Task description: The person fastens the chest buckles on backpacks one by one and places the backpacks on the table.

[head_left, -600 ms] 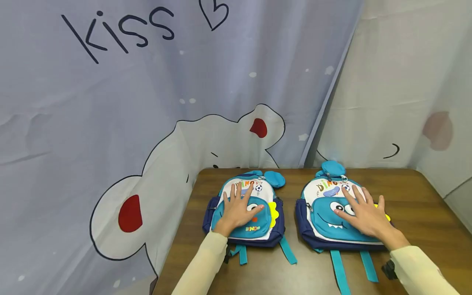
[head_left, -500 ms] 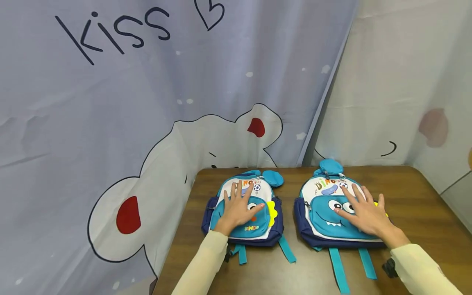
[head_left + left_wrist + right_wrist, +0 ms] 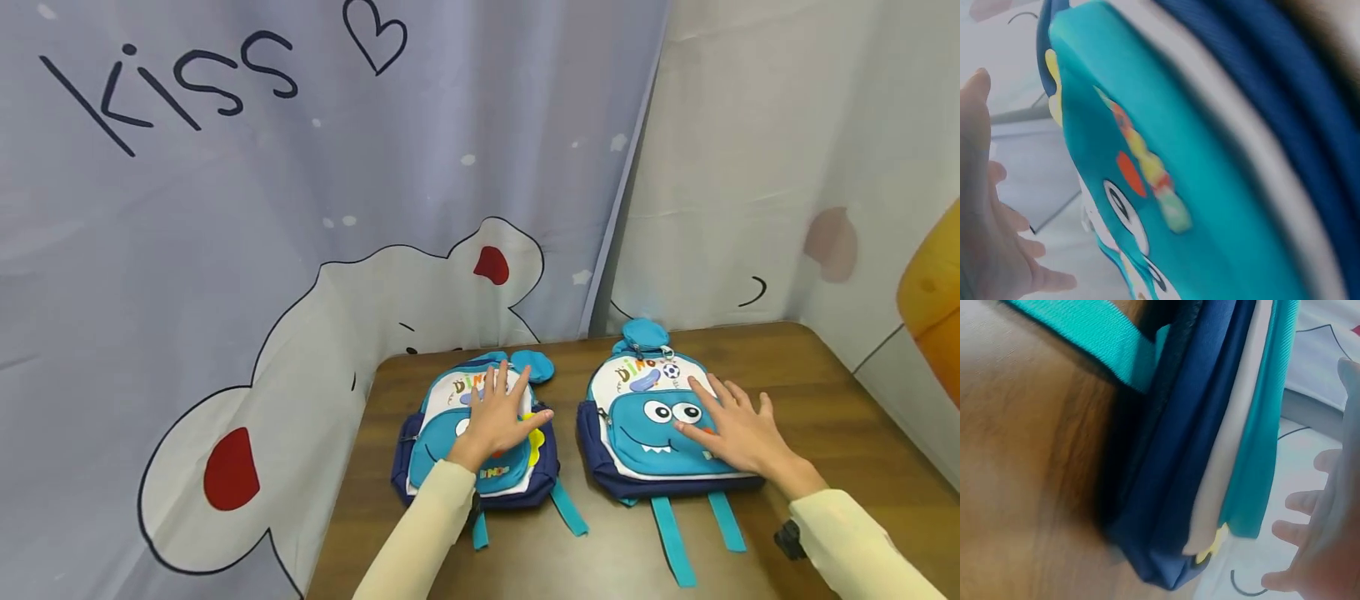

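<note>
1. Head view: left backpack (image 3: 438,442) and right backpack (image 3: 648,433), both teal-white-navy dinosaur-printed fabric, lie side by side on the brown wooden table (image 3: 540,571), teal straps (image 3: 673,542) underneath, presumably so the printed fronts face up.
2. Left hand (image 3: 497,425) and right hand (image 3: 742,432) each hover over one, fingers spread, gripping nothing.

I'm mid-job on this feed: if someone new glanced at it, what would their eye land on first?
Probably the two teal, white and navy dinosaur backpacks side by side on the wooden table: the left backpack and the right backpack, whose cartoon eyes show plainly. Next, the left hand and right hand, fingers spread, each hovering over one. Behind, big black "kiss" lettering stands out at the curtain's upper left.
</note>
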A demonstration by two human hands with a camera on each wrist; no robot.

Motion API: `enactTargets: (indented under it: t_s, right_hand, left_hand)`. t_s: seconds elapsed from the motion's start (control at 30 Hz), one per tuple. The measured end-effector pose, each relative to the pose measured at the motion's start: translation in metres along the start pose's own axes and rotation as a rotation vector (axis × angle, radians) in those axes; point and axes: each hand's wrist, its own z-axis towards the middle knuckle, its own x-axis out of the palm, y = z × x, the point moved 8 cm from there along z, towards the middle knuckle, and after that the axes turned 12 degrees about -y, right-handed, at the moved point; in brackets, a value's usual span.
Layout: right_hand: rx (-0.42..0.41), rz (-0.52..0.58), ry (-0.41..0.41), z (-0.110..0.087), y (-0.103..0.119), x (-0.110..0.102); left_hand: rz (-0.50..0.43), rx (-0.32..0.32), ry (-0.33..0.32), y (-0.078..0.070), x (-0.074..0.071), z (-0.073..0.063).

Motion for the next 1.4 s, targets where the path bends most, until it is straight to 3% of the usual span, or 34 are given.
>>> enactTargets:
  t_s: [0.3,0.57,0.8,1.03,1.27,1.4]
  right_hand:
    - [0.055,0.036,-0.012,-0.017,-0.009,-0.004]
    - [0.115,0.058,-0.037,-0.035,-0.011,0.0]
    - [0.171,0.113,-0.071,-0.056,-0.007,0.008]
    - [0.191,0.137,-0.089,-0.06,-0.008,0.006]
    - [0.23,0.164,-0.089,-0.064,-0.012,0.005]
    - [0.245,0.173,-0.072,-0.068,-0.011,0.01]
  left_hand:
    - [0.022,0.153,0.021,-0.04,-0.001,0.019]
    - [0.021,0.239,0.079,-0.07,0.023,0.033]
    - [0.054,0.257,0.111,-0.083,0.046,0.033]
    - [0.046,0.26,0.106,-0.095,0.051,0.043]
    - [-0.008,0.331,0.114,-0.121,0.053,0.056]
    - [-0.009,0.349,0.146,-0.129,0.057,0.059]
